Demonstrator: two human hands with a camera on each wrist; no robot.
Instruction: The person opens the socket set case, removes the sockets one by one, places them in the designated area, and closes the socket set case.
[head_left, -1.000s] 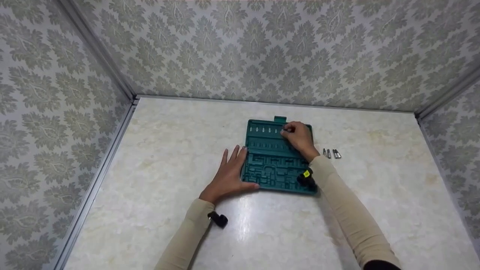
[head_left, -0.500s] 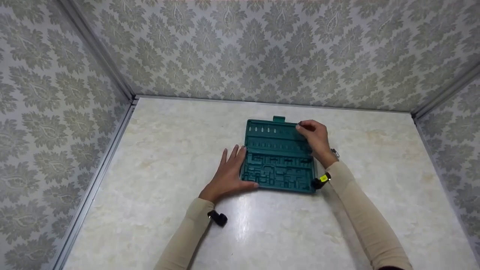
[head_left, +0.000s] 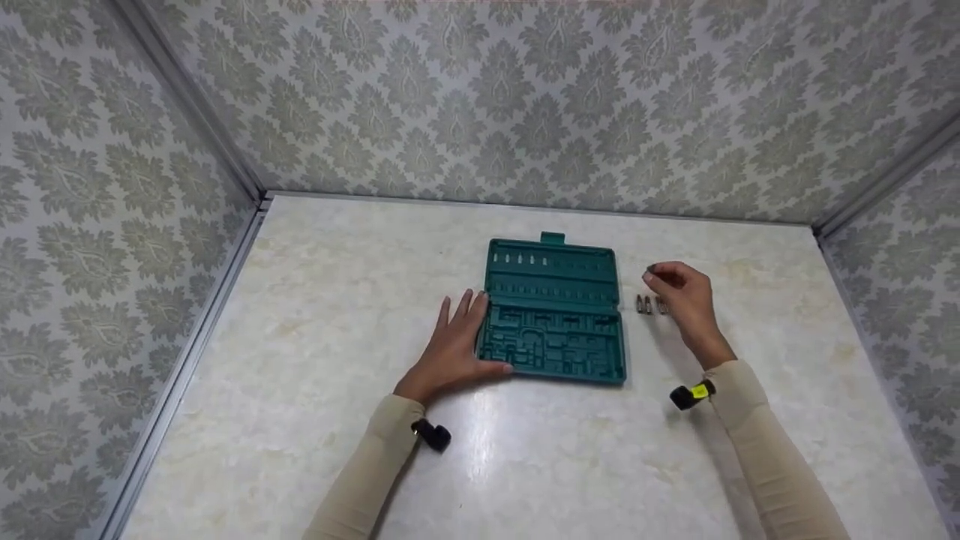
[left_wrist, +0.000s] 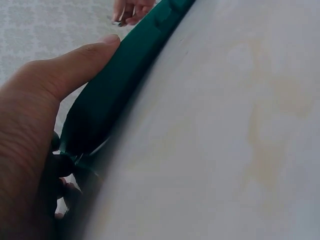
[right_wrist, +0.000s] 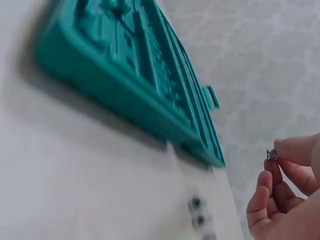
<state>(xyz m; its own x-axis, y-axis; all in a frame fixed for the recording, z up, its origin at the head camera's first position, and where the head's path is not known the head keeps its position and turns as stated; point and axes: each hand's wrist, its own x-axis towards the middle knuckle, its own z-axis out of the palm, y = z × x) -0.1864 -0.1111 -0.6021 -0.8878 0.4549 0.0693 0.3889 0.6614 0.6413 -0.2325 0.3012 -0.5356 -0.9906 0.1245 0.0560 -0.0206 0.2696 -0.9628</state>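
A green plastic bit case (head_left: 589,274) lies open flat on the table. My left hand (head_left: 454,352) rests on its near left corner, fingers spread along the side and thumb on the front edge. To the right of the case, above the table, my right hand (head_left: 688,307) pinches a small silver metal bit (right_wrist: 271,153) between thumb and fingertips. Several similar bits (head_left: 520,259) sit in the left part of the lid's upper row; the slots to their right hold nothing. More bits (head_left: 643,304) lie on the table beside the case, partly hidden by the right hand.
The pale marbled table (head_left: 337,300) meets patterned wall panels (head_left: 510,105) at its back edge. The case's latch tab (head_left: 553,238) sticks out towards the back wall. Each sleeve carries a black wrist camera (head_left: 431,434).
My right hand has drawn a bit out of the lid's upper row and carried it right, off the case to above the loose bits. The left hand has stayed in place.
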